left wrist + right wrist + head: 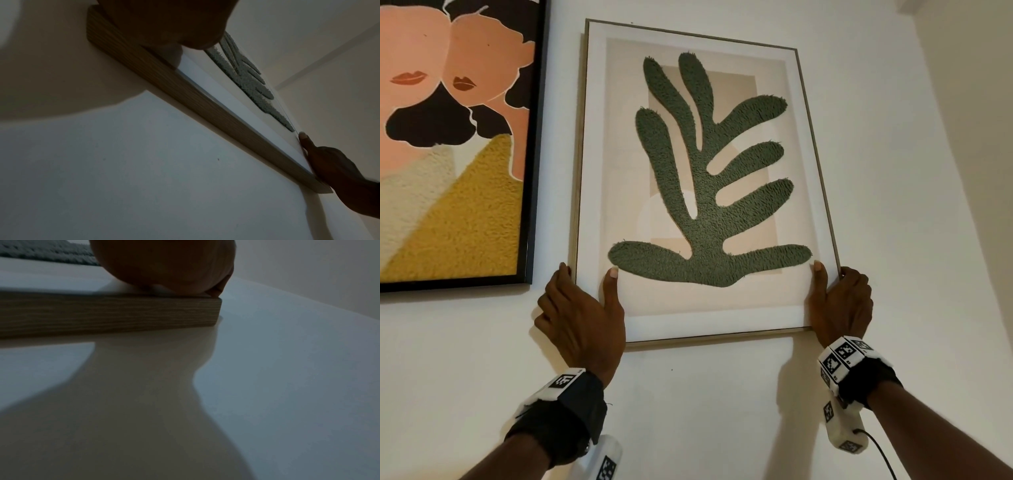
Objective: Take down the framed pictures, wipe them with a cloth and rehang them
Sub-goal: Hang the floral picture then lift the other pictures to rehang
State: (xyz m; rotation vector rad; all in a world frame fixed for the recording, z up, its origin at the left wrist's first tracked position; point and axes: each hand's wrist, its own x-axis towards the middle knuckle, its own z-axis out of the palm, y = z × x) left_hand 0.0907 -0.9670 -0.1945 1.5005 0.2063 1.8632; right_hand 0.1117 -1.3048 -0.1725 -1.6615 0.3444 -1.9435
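While it sits tilted against the wall (722, 394) | leaf picture (698, 178) gripped at both bottom corners | left hand (582, 318) and right hand (839, 305) clamped on frame, thumbs on front | portrait picture (448, 137) hangs beside

Head view looked up at the wall (893, 171) from close range. Both wrist views lay almost against it, looking upward along the wooden frame (205, 104) from opposite lower corners; all three shared its bottom edge.
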